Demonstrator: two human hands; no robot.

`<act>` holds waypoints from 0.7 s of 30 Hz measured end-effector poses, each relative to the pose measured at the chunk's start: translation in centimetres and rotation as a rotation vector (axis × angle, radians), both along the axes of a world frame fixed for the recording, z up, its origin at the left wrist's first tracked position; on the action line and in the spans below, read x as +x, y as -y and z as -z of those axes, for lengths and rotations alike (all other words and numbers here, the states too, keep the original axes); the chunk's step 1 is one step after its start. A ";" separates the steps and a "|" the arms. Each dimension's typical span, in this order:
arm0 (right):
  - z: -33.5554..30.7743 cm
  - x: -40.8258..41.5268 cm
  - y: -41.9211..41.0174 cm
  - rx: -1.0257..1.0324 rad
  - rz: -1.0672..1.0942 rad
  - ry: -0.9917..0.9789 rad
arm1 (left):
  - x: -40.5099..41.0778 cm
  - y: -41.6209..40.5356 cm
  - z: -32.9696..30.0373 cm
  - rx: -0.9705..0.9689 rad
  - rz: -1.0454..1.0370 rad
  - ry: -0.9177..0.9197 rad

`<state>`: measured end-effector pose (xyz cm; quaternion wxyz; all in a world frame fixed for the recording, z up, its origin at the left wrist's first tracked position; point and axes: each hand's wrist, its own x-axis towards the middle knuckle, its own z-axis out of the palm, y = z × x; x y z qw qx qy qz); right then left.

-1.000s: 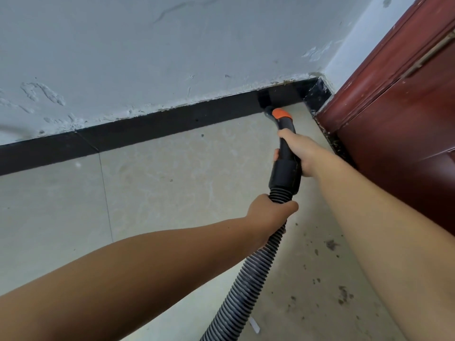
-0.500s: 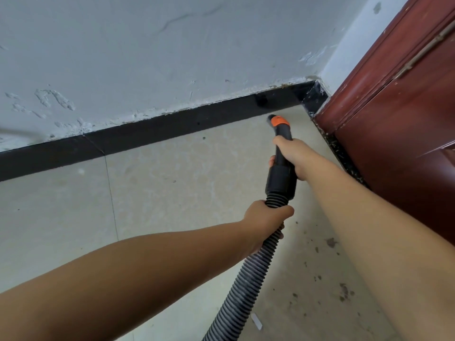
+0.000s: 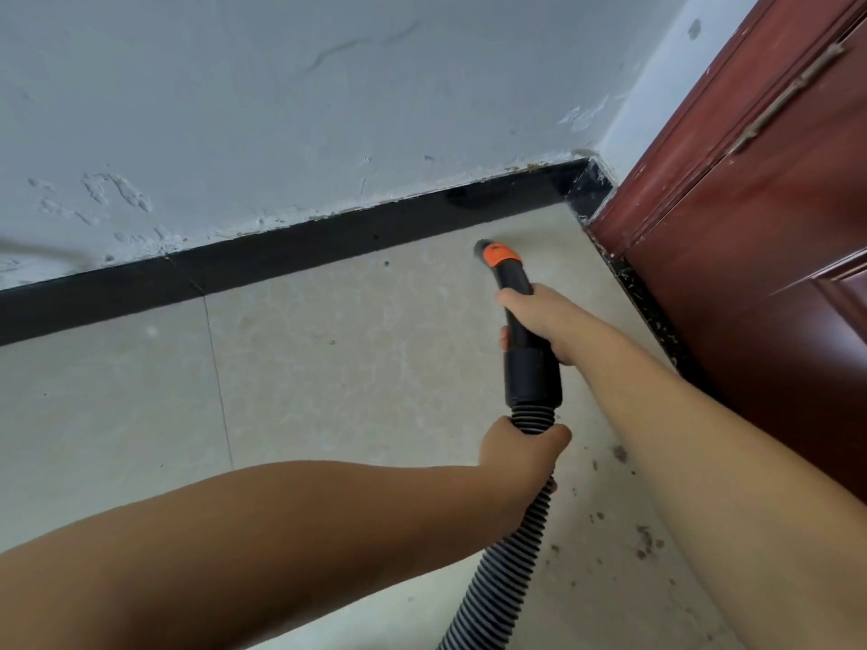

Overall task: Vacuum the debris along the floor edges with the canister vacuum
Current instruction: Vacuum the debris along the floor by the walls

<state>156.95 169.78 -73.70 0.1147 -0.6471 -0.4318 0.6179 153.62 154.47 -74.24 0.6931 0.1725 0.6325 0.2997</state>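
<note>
Head view: the black vacuum nozzle (image 3: pixel 520 330), orange-collared at its tip, points at the floor (image 3: pixel 328 368) near the black baseboard (image 3: pixel 281 260). Right hand (image 3: pixel 546 321) fingers wrap its handle; left hand (image 3: pixel 520 455) fingers curl round the ribbed hose (image 3: pixel 497 584) just below.

A pale grey plastered wall (image 3: pixel 281 96), cracked and chipped near its base, is met by a black skirting strip (image 3: pixel 281 255). Beige floor tiles (image 3: pixel 328 358) are laid below, one grout line visible. A dark red wooden door (image 3: pixel 760 236) is seen at right. Lighting is even.
</note>
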 end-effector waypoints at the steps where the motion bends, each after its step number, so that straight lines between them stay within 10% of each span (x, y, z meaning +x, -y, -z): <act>1: -0.2 -0.9 0.3 -0.002 -0.032 -0.012 | -0.4 0.3 -0.1 0.002 -0.028 -0.008; 11: -1.1 -8.9 2.9 -0.016 -0.363 0.077 | -4.3 3.1 -2.2 -0.043 -0.261 0.008; 21: -16.3 -11.1 8.4 -0.080 -0.141 0.045 | -8.7 9.0 -16.4 0.001 -0.131 -0.163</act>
